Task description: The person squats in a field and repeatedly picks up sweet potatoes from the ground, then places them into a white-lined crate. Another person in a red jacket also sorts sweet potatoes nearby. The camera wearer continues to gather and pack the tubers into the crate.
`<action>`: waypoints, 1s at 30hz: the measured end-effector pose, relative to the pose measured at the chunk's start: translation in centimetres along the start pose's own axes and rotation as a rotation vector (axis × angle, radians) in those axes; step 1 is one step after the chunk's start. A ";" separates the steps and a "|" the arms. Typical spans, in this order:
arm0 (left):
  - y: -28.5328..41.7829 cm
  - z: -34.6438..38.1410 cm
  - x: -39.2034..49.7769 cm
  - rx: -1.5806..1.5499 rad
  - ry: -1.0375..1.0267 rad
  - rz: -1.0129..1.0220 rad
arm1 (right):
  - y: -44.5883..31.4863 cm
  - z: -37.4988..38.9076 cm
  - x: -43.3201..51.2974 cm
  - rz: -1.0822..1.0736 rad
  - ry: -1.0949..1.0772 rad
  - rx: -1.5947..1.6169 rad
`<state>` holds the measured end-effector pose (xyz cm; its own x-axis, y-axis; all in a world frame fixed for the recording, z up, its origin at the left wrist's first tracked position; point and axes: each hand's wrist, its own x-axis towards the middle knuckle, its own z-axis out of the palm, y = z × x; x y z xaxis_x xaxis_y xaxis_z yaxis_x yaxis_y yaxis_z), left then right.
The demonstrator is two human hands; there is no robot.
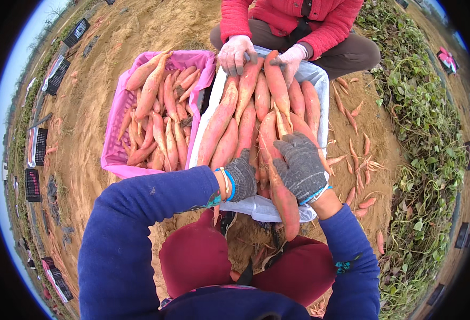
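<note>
My left hand (241, 178), in a dark grey knit glove, reaches over the near side of a crate with a white liner (247, 207). Its fingertips touch the sweet potatoes there, and what lies under the palm is hidden. A thin root end (216, 215) pokes out below that wrist. My right hand (302, 168), gloved alike, grips a long sweet potato (285, 202) that slants out over the crate's near rim. Above my fingers, large reddish sweet potatoes (247, 128) lie packed lengthwise in the crate.
Opposite, a person's gloved hands (237, 55) rest on sweet potatoes at the crate's far end. A pink-lined crate (112, 138) of smaller sweet potatoes stands to the left. Thin roots (357, 164) lie on the soil at right, beside green vines (419, 152). Black crates (56, 76) line the far left.
</note>
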<state>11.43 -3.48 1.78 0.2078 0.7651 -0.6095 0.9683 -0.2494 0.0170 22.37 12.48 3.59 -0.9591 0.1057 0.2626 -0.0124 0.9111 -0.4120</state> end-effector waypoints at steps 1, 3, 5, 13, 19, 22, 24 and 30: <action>0.2 0.5 -0.1 0.004 0.054 0.019 | 0.2 -1.0 -2.3 -0.026 0.053 -0.023; 0.8 1.0 -0.3 0.037 0.129 0.011 | 0.5 -2.7 -6.9 0.127 0.037 0.076; 1.4 0.7 -0.7 -0.210 0.281 0.011 | 0.5 -3.7 -10.8 0.255 0.056 0.118; -2.2 1.9 -5.9 -0.508 1.080 -0.713 | -3.2 -6.3 -11.8 0.565 -0.196 0.083; -3.3 9.4 -3.3 -0.576 1.113 -0.825 | -7.6 -0.2 -8.4 0.651 -0.348 -0.045; -2.8 8.1 -3.5 -0.357 1.074 -0.924 | -7.0 1.3 -8.8 0.742 -0.167 0.066; -1.4 6.0 -4.9 -0.189 0.987 -0.903 | -5.7 0.7 -9.3 0.811 -0.101 0.210; 3.5 2.3 -8.2 -0.237 0.582 -0.636 | -6.4 0.7 -7.5 0.345 0.063 -0.414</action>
<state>12.79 -12.01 5.02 -0.4031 0.9131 -0.0617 0.9143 0.4047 0.0162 29.43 5.59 3.68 -0.8686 0.4388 0.2302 0.4251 0.8986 -0.1086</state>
